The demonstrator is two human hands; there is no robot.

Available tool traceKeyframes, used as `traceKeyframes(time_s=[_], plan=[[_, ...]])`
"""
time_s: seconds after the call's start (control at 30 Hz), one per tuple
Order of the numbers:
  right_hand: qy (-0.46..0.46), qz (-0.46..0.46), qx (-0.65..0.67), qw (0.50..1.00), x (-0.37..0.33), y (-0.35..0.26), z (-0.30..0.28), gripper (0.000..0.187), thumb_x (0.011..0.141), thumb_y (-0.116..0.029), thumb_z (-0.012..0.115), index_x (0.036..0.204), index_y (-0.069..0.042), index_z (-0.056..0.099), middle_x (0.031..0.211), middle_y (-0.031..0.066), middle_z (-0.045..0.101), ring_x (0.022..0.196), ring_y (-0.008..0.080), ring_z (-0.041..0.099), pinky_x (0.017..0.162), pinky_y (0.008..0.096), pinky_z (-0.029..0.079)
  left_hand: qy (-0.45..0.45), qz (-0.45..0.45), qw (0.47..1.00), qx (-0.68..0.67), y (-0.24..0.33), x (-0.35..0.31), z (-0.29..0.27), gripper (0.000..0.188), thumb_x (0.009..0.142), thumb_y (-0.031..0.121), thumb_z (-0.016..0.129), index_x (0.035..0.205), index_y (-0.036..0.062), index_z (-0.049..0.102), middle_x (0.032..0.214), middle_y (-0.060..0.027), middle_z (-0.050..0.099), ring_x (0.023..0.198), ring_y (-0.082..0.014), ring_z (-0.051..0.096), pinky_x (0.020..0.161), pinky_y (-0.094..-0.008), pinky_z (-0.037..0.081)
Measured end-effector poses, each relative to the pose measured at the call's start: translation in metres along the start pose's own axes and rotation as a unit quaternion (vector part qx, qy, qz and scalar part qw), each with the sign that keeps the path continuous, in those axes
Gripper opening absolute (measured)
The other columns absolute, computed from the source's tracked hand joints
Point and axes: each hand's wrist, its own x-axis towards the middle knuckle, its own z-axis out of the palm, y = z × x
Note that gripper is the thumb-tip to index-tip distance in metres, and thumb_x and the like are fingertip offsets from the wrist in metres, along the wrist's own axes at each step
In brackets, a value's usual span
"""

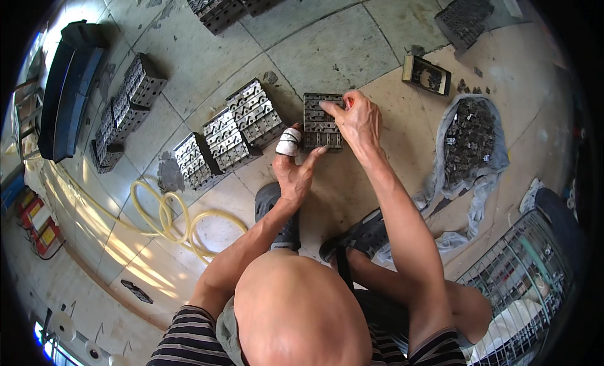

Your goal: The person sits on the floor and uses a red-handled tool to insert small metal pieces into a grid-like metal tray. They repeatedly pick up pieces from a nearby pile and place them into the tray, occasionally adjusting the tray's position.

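A dark rectangular metal block (321, 128) with rows of slots and grooves stands in front of me on the floor. My left hand (294, 177) grips it at the lower left corner, thumb along the near edge; one finger wears a white wrapping (289, 141). At the upper right corner my right hand (360, 122) has its thumb on the slotted face and its other fingers curled at the side. A small red bit shows by those fingertips; what they hold is hidden. Just left stand similar metal blocks (255, 114) in a stepped row.
A grey-white sack (498, 136) full of small dark metal pieces lies at the right, near a small open box (429, 77). More blocks (129, 105) stand at the left. A yellow hose (167, 224) coils beside my foot; a wire basket (522, 265) is at the lower right.
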Motion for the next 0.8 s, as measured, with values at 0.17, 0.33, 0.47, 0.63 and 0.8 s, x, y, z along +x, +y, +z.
traceKeyframes(time_s=[0.17, 0.33, 0.47, 0.63, 0.8], plan=[[-0.002, 0.041, 0.047, 0.998, -0.001, 0.014, 0.015, 0.04, 0.081, -0.038, 0.086, 0.09, -0.001, 0.075, 0.08, 0.0176, 0.073, 0.075, 0.0356, 0.07, 0.07, 0.0461, 0.054, -0.036, -0.048, 0.994, -0.096, 0.007, 0.0, -0.002, 0.066, 0.084, -0.004, 0.086, 0.142, -0.0066, 0.054, 0.129, -0.0094, 0.063, 0.119, -0.018, 0.061, 0.103, -0.0333, 0.053], [-0.047, 0.01, 0.015, 0.999, 0.004, 0.003, -0.009, 0.028, 0.089, -0.029, 0.078, 0.095, -0.002, 0.077, 0.077, 0.0174, 0.074, 0.073, 0.0365, 0.072, 0.07, 0.0462, 0.055, -0.043, -0.038, 0.997, -0.05, 0.007, 0.002, -0.003, 0.064, 0.085, -0.003, 0.086, 0.14, -0.0063, 0.054, 0.127, -0.0084, 0.063, 0.117, -0.0172, 0.06, 0.102, -0.0326, 0.053], [0.038, -0.129, 0.106, 0.985, 0.011, -0.01, -0.05, 0.026, 0.101, -0.025, 0.07, 0.104, -0.001, 0.077, 0.071, 0.0165, 0.073, 0.06, 0.0279, 0.072, 0.059, 0.0396, 0.055, -0.04, -0.003, 0.999, -0.019, 0.005, 0.0, -0.004, 0.057, 0.085, -0.002, 0.086, 0.134, -0.0058, 0.058, 0.124, -0.0066, 0.064, 0.116, -0.0158, 0.059, 0.102, -0.032, 0.051], [-0.001, -0.137, 0.381, 0.914, 0.012, -0.024, -0.075, 0.026, 0.1, -0.02, 0.075, 0.109, 0.005, 0.075, 0.07, 0.0088, 0.072, 0.057, 0.012, 0.07, 0.053, 0.0256, 0.053, -0.047, -0.02, 0.998, 0.045, 0.007, -0.003, -0.008, 0.051, 0.082, -0.002, 0.088, 0.126, -0.0047, 0.062, 0.123, -0.0059, 0.066, 0.116, -0.0146, 0.059, 0.101, -0.03, 0.049], [0.009, -0.128, 0.342, 0.931, 0.01, -0.026, -0.073, 0.025, 0.1, -0.018, 0.075, 0.108, 0.006, 0.075, 0.071, 0.0075, 0.072, 0.057, 0.0102, 0.069, 0.052, 0.0243, 0.052, -0.034, 0.011, 0.997, 0.068, 0.007, -0.003, -0.007, 0.063, 0.08, 0.004, 0.091, 0.134, -0.0043, 0.061, 0.126, -0.0108, 0.069, 0.114, -0.0191, 0.064, 0.101, -0.0322, 0.05]])
